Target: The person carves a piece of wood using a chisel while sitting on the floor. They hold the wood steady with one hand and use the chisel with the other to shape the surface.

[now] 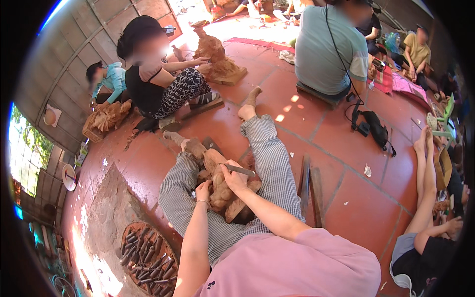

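Observation:
A pale brown wood carving [224, 199] with rounded, lumpy forms lies between my bent legs. My right hand [235, 180] is closed around a slim dark carving tool [243, 171], whose rounded end sticks out to the right above the wood. On the carving's left side, my left hand [203, 192] has its fingers curled and pressed against the wood. Which part of the tool touches the carving is hidden by my right hand.
At my lower left, a round tray [174, 250] holds many short dark tools. Two long dark bars [310, 190] lie right of my leg. People sit nearby with other carvings [210, 52]. A black bag [377, 129] with a cable lies at the right.

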Demonstrator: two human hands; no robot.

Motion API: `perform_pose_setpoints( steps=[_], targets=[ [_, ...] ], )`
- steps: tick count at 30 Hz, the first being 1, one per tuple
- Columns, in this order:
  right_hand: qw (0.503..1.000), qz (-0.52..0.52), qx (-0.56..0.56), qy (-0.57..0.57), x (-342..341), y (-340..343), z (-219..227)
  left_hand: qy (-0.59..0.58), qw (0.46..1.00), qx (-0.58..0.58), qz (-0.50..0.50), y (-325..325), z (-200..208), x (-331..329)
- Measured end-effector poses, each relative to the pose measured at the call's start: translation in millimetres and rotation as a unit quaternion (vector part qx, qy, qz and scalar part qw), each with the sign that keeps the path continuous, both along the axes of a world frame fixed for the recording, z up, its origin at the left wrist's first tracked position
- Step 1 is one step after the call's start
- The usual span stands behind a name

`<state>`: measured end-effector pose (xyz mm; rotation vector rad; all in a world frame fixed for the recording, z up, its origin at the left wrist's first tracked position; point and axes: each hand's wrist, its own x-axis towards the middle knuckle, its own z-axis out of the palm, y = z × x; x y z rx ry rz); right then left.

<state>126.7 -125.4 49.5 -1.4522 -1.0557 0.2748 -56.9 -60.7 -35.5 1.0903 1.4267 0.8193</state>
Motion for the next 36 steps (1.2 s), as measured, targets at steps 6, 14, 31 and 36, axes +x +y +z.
perform_pose_setpoints(
  steps=[6,14,31,36],
  targets=[
    [0.998,-0.029,0.038,-0.029,-6.7,-7.4,6.4,-0.005,0.994,-0.096,-0.058,22.4,6.8,1.0],
    [0.999,-0.01,0.035,-0.002,-5.4,-2.2,1.7,0.287,0.933,0.176,-0.13,39.8,45.3,19.9],
    [0.997,0.062,-0.043,0.001,6.3,-8.8,19.9,0.255,0.896,0.364,-0.013,81.6,-0.4,35.6],
    [0.995,0.068,-0.073,-0.008,11.2,-7.3,24.4,0.233,0.935,0.268,-0.011,59.9,17.1,52.6]
  ],
)
